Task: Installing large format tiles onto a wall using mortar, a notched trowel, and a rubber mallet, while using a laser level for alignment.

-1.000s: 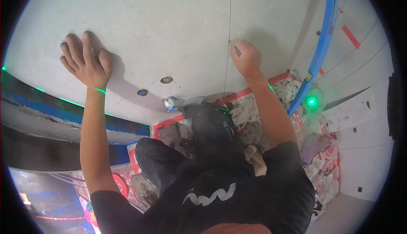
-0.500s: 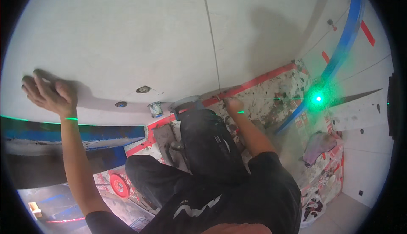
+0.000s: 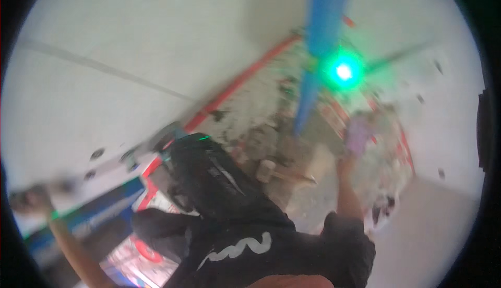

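My left hand (image 3: 32, 200), smeared by motion, is at the far left against the pale wall tile (image 3: 120, 32). Its fingers cannot be made out. On the right, my right arm stretches over the littered floor. My right hand (image 3: 346, 158), also blurred, is at the lower end of a purple cloth (image 3: 359, 131); whether it grips the cloth does not show. A mallet (image 3: 266, 171) with a light wooden handle lies on the floor between my knee and the right hand.
A blue pole (image 3: 326, 16) rises from the floor beside a bright green light (image 3: 343, 71). Red tape (image 3: 245, 79) runs along the wall's foot. A dark blue beam (image 3: 107, 212) lies at the left, with a round red thing (image 3: 146, 250) below it.
The view has swung to the right. My right hand has left the tile's lower edge and moved right to the purple cloth. The mallet has come into sight. My left hand remains by the wall.
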`<control>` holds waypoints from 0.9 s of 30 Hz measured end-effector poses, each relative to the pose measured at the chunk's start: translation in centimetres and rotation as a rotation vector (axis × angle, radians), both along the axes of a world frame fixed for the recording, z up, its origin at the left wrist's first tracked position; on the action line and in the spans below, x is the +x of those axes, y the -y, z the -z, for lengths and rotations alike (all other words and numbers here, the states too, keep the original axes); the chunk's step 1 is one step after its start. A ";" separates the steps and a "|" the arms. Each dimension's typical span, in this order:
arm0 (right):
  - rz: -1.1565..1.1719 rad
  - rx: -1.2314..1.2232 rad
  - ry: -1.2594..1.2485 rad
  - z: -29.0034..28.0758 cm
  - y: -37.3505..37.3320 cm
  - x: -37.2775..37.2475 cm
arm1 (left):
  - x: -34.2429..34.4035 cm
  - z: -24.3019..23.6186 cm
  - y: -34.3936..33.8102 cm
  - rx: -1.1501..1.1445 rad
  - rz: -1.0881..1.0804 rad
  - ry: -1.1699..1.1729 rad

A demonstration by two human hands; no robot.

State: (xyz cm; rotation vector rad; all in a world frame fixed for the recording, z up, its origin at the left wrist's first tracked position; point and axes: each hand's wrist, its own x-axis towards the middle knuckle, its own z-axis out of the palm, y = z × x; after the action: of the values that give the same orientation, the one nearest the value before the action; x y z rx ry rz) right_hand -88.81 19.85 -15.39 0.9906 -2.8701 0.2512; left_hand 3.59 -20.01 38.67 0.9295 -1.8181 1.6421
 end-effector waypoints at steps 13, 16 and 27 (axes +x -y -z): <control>0.471 -0.236 0.061 -3.0 -3.2 -11.7 | -10.9 -0.5 -1.0 -0.017 -0.064 -0.146; 0.233 -0.389 0.055 -6.2 -4.1 -12.7 | -10.8 -1.1 -1.5 -0.040 -0.086 -0.157; -0.277 -0.852 0.613 -23.7 14.2 16.8 | -9.5 0.0 -2.4 0.062 -0.119 -0.288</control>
State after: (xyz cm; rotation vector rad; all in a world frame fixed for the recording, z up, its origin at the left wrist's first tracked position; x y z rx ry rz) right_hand -72.00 5.68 8.27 1.2171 -2.5195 1.8754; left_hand -5.87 -17.61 38.70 1.2534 -1.6517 1.4394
